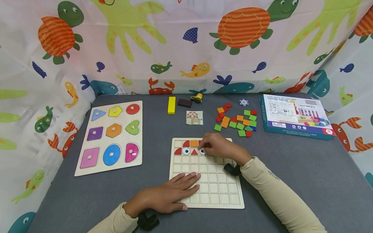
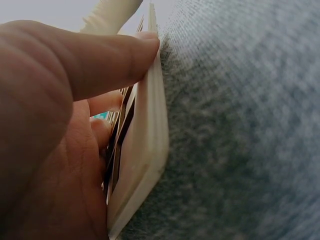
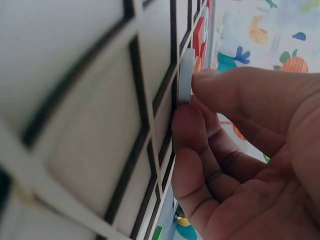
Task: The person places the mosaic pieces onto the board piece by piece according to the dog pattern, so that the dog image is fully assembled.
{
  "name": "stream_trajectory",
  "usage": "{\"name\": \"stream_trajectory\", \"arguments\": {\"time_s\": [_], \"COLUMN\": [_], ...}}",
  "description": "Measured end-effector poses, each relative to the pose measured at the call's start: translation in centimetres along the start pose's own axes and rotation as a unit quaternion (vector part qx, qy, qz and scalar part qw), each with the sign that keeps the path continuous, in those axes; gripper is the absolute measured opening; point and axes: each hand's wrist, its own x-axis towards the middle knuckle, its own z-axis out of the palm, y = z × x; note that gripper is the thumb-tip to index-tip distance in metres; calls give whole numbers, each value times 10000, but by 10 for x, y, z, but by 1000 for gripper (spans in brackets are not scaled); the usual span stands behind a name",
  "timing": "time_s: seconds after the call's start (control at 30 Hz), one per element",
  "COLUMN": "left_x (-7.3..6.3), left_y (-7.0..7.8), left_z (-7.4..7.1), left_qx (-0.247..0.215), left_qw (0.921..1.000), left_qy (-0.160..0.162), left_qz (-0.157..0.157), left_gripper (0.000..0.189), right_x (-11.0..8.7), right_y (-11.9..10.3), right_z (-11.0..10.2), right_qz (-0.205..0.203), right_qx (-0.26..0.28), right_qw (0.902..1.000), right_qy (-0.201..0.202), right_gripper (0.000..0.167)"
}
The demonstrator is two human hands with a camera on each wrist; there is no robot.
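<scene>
A wooden grid board [image 1: 220, 197] lies on the grey table. My right hand [image 1: 217, 147] pinches a white eye tile [image 3: 185, 77] between thumb and fingertips, at a cell in the board's second row. Beside it in that row are a red triangle tile [image 1: 194, 152], another eye tile [image 1: 186, 151] and a red curved tile [image 1: 178, 151]. An orange square tile [image 1: 193, 143] sits in the top row, with red tiles at its sides, one partly hidden by my hand. My left hand [image 1: 170, 193] rests on the lower left of the board, fingers extended, its thumb at the near edge.
Loose coloured tiles [image 1: 240, 118] lie scattered behind the board, near a poker chip [image 1: 243, 102]. A small pattern card [image 1: 194, 117], yellow block [image 1: 171, 105], brown block [image 1: 185, 103] and bee figure [image 1: 198, 98] stand behind. A shape puzzle [image 1: 100, 132] lies left, a box [image 1: 297, 116] right.
</scene>
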Motion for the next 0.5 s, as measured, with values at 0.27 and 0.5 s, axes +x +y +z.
{"name": "stream_trajectory", "arguments": {"time_s": [0.27,0.5], "left_x": [0,1], "left_y": [1,0], "left_z": [0,0], "left_qx": [46,11], "left_qw": [10000,10000], "left_qy": [1,11], "left_qz": [-1,-9], "left_gripper": [68,67], "right_x": [0,0], "right_y": [-5,-3], "right_z": [4,2], "right_qz": [202,164], "right_qx": [-31,-50], "right_qw": [9998,9998], "right_qy": [61,89], "right_gripper": [16,16]}}
